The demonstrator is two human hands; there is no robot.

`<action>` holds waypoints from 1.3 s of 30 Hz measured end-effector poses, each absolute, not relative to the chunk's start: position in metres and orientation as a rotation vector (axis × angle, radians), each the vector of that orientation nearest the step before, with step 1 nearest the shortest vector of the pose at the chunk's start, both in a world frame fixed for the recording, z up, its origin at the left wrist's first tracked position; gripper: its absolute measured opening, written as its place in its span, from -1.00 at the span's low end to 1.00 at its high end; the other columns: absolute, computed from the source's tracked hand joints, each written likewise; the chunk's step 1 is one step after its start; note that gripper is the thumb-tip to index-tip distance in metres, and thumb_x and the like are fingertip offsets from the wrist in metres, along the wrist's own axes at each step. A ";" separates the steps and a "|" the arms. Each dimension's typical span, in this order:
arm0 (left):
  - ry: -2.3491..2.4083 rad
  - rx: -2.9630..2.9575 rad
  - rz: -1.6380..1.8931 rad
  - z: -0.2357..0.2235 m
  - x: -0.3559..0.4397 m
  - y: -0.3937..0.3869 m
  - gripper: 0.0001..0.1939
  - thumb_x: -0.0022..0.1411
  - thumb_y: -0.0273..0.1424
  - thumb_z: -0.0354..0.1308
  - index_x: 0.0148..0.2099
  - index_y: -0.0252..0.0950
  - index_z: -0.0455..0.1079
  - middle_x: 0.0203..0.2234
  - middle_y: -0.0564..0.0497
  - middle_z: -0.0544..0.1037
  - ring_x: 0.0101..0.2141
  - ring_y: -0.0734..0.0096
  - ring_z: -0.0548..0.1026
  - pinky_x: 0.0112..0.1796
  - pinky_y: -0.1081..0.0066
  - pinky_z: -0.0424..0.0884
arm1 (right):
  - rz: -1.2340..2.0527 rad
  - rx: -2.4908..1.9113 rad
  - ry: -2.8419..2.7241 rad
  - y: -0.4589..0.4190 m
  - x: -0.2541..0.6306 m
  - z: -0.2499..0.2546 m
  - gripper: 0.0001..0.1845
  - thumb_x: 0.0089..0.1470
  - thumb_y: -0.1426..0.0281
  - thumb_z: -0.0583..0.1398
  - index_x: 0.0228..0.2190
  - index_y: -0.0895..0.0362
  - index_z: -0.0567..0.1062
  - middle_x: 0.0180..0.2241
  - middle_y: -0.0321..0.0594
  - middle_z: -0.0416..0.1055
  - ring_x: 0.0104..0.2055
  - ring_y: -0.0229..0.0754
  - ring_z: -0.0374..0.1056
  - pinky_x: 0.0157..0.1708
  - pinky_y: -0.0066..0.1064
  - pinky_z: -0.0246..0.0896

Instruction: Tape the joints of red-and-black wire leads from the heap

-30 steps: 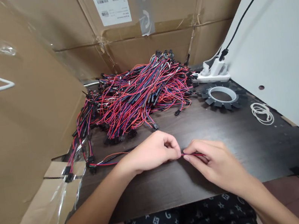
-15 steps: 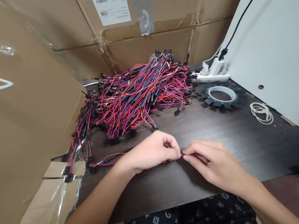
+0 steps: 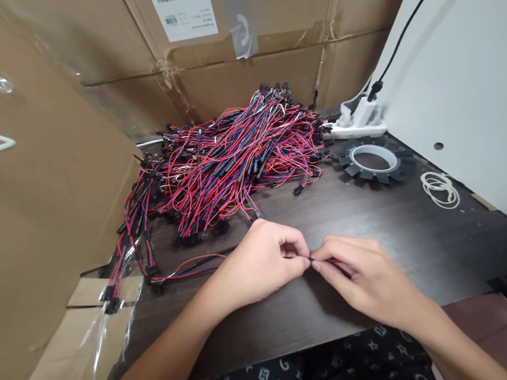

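wires [image 3: 335, 260] bridge pinching left hand [image 3: 269, 258] and right hand [image 3: 361, 269].

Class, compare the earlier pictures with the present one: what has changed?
The left hand has edged right, its fingertips now closer to the right hand. Neither visibly let go of the thin wires. The wire pile and pale ring stayed put; only the view shifted slightly.
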State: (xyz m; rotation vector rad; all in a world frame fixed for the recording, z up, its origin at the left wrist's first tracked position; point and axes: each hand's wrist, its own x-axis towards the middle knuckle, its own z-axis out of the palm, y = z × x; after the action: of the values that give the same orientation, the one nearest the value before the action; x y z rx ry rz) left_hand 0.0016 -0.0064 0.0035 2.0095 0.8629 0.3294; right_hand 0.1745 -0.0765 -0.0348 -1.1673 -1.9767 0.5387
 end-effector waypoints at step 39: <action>0.620 2.869 0.171 -0.001 -0.004 -0.010 -0.76 0.35 -0.48 -0.09 -0.31 -0.34 0.36 -0.46 0.04 0.39 -0.48 0.45 0.35 -0.44 0.41 0.19 | 0.506 -1.231 -1.892 -0.077 0.175 -0.035 -0.86 0.13 0.58 0.12 -0.44 0.21 0.42 -0.53 -0.33 0.34 -0.50 -0.39 0.21 -0.47 -0.55 0.06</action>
State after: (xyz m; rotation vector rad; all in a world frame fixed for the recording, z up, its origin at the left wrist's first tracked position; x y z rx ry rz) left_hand -0.0042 -0.0098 -0.0007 2.8690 0.6204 0.1713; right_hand 0.1749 -0.0767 -0.0354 -1.2313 -1.8919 0.5056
